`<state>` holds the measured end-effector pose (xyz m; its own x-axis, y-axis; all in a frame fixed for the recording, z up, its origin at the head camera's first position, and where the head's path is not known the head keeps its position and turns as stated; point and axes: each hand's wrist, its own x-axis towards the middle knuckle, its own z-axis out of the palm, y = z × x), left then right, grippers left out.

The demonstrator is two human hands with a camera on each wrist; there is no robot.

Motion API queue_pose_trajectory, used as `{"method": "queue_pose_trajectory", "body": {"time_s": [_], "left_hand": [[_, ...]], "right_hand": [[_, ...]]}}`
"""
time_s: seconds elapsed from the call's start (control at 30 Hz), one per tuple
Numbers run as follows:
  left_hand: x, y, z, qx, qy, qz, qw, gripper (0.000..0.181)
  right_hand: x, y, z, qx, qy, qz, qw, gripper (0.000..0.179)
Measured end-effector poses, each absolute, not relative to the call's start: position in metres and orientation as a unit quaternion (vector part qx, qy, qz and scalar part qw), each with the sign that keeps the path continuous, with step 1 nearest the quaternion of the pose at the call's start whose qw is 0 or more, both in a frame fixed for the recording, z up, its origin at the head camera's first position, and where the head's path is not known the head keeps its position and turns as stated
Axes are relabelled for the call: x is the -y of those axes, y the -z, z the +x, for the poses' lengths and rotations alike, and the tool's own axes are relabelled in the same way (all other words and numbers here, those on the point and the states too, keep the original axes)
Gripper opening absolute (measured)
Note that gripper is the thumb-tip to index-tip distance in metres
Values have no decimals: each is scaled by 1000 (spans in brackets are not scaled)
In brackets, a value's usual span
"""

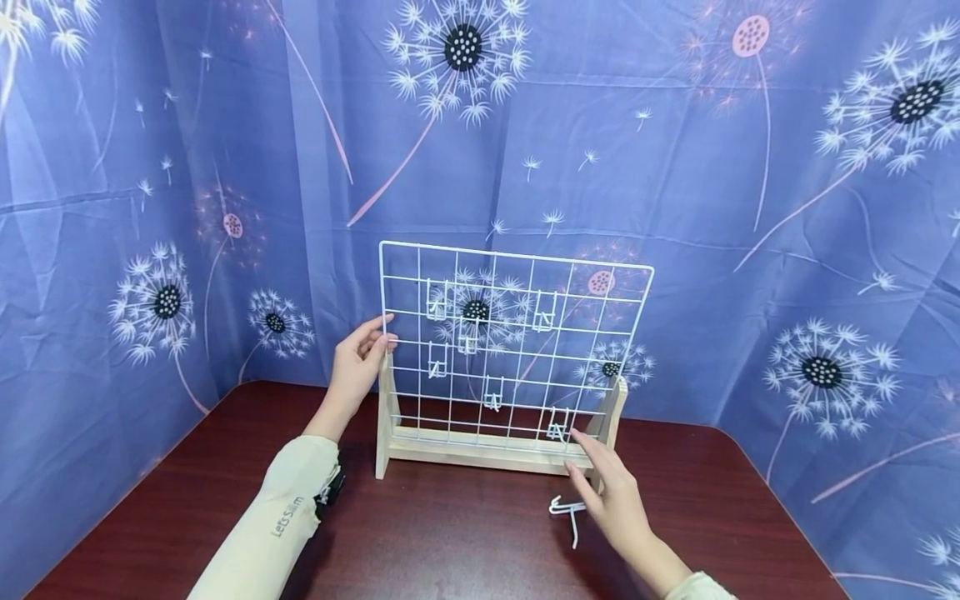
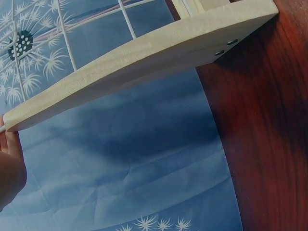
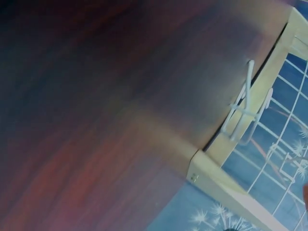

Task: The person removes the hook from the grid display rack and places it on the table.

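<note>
A white wire grid panel (image 1: 517,336) stands upright in a wooden stand (image 1: 480,454). My left hand (image 1: 358,367) holds the panel's left side wire, just above the wooden side support (image 2: 120,62), with the thumb in front. Several white wire hooks hang on the grid, one of them low at the right, a hook (image 1: 557,431). Beside it is my right hand (image 1: 618,496), its fingers loosely extended and nothing held. A loose white wire hook (image 1: 574,525) shows just left of that hand, partly behind the thumb; the same hook (image 3: 246,108) overlaps the stand's base in the right wrist view.
The stand sits on a dark red-brown wooden table (image 1: 450,533). Blue cloth (image 1: 690,208) with a dandelion print hangs behind the table and along both sides. A black wrist camera (image 1: 327,492) is strapped over the left sleeve.
</note>
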<state>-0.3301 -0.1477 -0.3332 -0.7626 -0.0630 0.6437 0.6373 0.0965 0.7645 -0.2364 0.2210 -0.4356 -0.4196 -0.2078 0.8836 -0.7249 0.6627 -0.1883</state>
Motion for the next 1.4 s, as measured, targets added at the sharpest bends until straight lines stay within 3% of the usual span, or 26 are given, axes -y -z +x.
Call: {"method": "queue_pose_trajectory", "body": {"time_s": [0.17, 0.57, 0.87, 1.1, 1.4], "left_hand": [[150, 342, -342, 688, 639, -201, 282, 33], [150, 343, -342, 690, 634, -202, 286, 33], [149, 342, -341, 684, 643, -198, 282, 34], [145, 325, -319, 693, 637, -202, 269, 34], [149, 342, -342, 685, 641, -203, 280, 34]], "right_hand": [[-210, 438, -238, 812, -316, 233, 432, 58], [-190, 435, -240, 803, -460, 87, 369, 45], [-182, 437, -246, 794, -487, 60, 359, 38], [-177, 438, -254, 785, -523, 24, 331, 35], [-173, 437, -256, 790, -528, 22, 310, 31]]}}
